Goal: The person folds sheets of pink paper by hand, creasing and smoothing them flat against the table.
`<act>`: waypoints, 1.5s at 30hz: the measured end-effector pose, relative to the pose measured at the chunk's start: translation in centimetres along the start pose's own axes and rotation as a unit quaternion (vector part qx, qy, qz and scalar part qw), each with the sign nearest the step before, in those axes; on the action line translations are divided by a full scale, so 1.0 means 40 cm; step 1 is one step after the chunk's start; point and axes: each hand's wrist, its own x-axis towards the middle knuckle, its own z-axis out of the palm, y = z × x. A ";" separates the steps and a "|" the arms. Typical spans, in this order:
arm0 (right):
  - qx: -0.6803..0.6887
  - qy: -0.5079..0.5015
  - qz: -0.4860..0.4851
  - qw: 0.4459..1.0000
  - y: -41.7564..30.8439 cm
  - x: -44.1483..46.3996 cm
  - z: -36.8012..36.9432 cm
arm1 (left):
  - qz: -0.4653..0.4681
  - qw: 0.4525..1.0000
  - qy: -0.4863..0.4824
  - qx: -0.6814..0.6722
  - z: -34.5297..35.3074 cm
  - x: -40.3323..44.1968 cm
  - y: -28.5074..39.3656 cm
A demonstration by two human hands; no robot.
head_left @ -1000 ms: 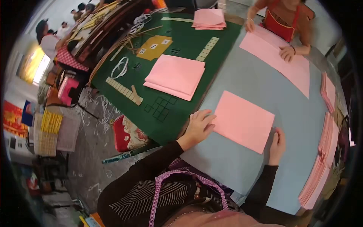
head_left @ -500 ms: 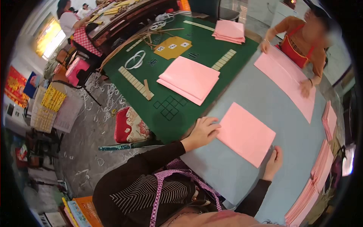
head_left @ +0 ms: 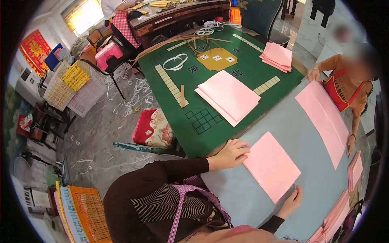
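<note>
A folded pink sheet (head_left: pixel 272 167) lies flat on the grey-blue tabletop (head_left: pixel 227 194) in front of me. My left hand (head_left: pixel 231 154) rests at its left corner, fingers somewhat apart, with the fingertips at the edge. Beside the lower right edge is my right hand (head_left: pixel 291 201), its fingers curled close together; whether they grip the edge is unclear. Beyond, a stack of folded pink sheets (head_left: pixel 227 97) sits on the green table (head_left: pixel 174 125).
Across the table a person (head_left: pixel 344 85) touches a long pink sheet (head_left: pixel 324 121). Pink piles (head_left: pixel 336 216) line the right edge. Another pink stack (head_left: pixel 277 56) lies at the green table's far corner. A red patterned seat (head_left: pixel 154 128) stands at left.
The view has turned, shifting everything. My hands stay beside the folded sheet, with little change in their pose. The person's hand has moved down to the end of the long sheet.
</note>
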 end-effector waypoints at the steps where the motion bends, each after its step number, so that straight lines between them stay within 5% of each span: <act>1: 0.006 -0.006 -0.001 1.000 0.004 0.000 0.000 | -0.001 1.000 -0.001 -0.003 -0.001 0.000 0.000; 45: 0.017 -0.006 -0.017 1.000 0.075 0.013 0.008 | -0.008 1.000 -0.008 -0.015 -0.007 0.001 0.000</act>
